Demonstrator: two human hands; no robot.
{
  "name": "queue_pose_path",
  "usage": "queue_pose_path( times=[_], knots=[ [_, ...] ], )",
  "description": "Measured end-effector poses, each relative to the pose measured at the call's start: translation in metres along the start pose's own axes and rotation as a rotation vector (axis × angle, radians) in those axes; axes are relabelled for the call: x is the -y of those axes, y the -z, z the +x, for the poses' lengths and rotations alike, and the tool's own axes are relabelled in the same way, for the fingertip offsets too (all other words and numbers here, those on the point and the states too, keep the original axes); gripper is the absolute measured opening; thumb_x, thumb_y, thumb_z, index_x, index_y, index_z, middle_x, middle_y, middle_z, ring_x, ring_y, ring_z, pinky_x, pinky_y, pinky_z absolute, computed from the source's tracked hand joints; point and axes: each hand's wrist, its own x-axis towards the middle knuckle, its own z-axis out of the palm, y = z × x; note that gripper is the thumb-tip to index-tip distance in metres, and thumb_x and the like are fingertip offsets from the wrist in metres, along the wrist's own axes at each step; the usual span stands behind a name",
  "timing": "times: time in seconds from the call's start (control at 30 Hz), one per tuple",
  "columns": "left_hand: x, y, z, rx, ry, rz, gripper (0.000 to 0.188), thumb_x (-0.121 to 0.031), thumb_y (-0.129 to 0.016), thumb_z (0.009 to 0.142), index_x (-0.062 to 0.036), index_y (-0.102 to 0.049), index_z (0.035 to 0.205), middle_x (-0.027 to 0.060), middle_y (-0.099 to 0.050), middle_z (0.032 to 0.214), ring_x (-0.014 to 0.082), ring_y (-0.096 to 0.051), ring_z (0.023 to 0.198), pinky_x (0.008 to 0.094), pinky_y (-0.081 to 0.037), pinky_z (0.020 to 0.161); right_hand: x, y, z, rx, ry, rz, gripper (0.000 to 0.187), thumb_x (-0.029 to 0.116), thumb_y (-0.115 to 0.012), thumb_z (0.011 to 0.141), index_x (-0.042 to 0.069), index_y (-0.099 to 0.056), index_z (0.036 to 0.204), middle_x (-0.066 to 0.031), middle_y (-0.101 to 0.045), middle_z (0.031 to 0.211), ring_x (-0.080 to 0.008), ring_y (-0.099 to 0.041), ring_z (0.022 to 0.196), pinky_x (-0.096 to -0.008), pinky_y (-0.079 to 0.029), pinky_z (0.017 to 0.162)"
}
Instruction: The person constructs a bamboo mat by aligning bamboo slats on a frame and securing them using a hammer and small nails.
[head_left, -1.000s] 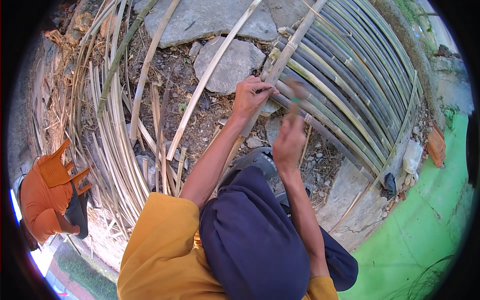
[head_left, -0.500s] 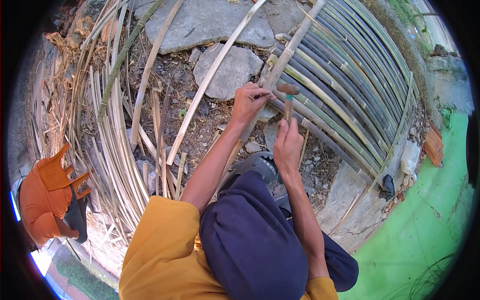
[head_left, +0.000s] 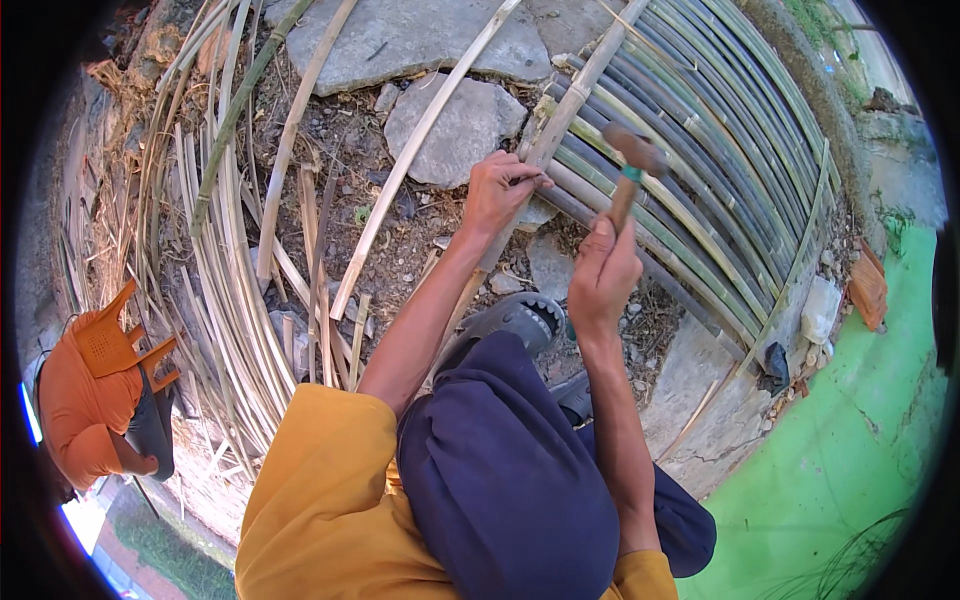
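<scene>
The hammer point(head_left: 622, 200) is gripped around its handle by the right hand point(head_left: 605, 275), its head held up beyond that hand and clear of the left hand point(head_left: 505, 190). The two hands are apart. The left fingertips are pinched together at the bamboo rail point(head_left: 580, 95); whether a small fastener is held between them cannot be told.

Beyond and to the right of the hands, many bamboo slats point(head_left: 690, 190) are laid side by side across the rail; this portion is judged largely complete. The stretch of rail on the near side of the left hand is not yet covered. How firmly each slat is fixed cannot be determined.

The work is supported over bare soil and rubble, with a stone slab point(head_left: 455, 130) just beyond the left hand. Loose strips point(head_left: 240, 300) are spread left of the hands. Farther right, green ground point(head_left: 820, 440) is seen; far left, an orange chair point(head_left: 105, 345) is occupied by another person point(head_left: 80, 400).
</scene>
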Motion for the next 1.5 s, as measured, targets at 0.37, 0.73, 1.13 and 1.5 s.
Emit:
queue_pose_path(
  times=[0.37, 0.73, 1.13, 1.5],
  knots=[
    [-0.006, -0.005, -0.003, -0.035, 0.034, -0.022, 0.015, -0.013, -0.086, 0.074, -0.0113, -0.084, 0.088, 0.0069, -0.059, 0.064, 0.0234, -0.055, 0.068, 0.0383, -0.044, 0.062, -0.032, -0.015, -0.016, 0.087, -0.182, 0.152, 0.023, 0.021, -0.046, 0.111, 0.000, -0.056, 0.107, -0.0108, -0.053, 0.060, -0.0214, -0.053, 0.049, -0.0386, -0.038, 0.048],
    [0.002, -0.001, -0.005, -0.030, 0.022, -0.008, 0.015, -0.010, -0.085, 0.073, -0.0108, -0.084, 0.088, 0.0075, -0.061, 0.066, 0.0235, -0.056, 0.068, 0.0378, -0.045, 0.063, 0.000, -0.011, -0.001, 0.005, -0.073, 0.032, 0.022, 0.018, -0.049, 0.109, -0.001, -0.056, 0.102, -0.0161, -0.055, 0.060, -0.0318, -0.059, 0.050, -0.0465, -0.041, 0.049],
    [-0.002, -0.003, -0.003, -0.029, 0.035, -0.032, 0.014, -0.011, -0.083, 0.075, -0.0144, -0.085, 0.089, 0.0068, -0.061, 0.065, 0.0236, -0.056, 0.068, 0.0382, -0.045, 0.065, 0.000, -0.007, -0.003, 0.028, -0.087, 0.044, 0.021, 0.019, -0.049, 0.108, -0.001, -0.054, 0.101, -0.0190, -0.053, 0.060, -0.0353, -0.062, 0.052, -0.0438, -0.040, 0.048],
    [-0.004, -0.003, -0.004, -0.029, 0.038, 0.001, 0.012, -0.014, -0.085, 0.075, -0.0109, -0.084, 0.087, 0.0076, -0.060, 0.065, 0.0247, -0.054, 0.068, 0.0389, -0.043, 0.064, -0.007, -0.005, 0.002, -0.032, -0.099, 0.132, 0.028, 0.024, -0.048, 0.109, -0.003, -0.057, 0.105, -0.0149, -0.058, 0.061, -0.0279, -0.061, 0.050, -0.0441, -0.042, 0.048]
  ],
)
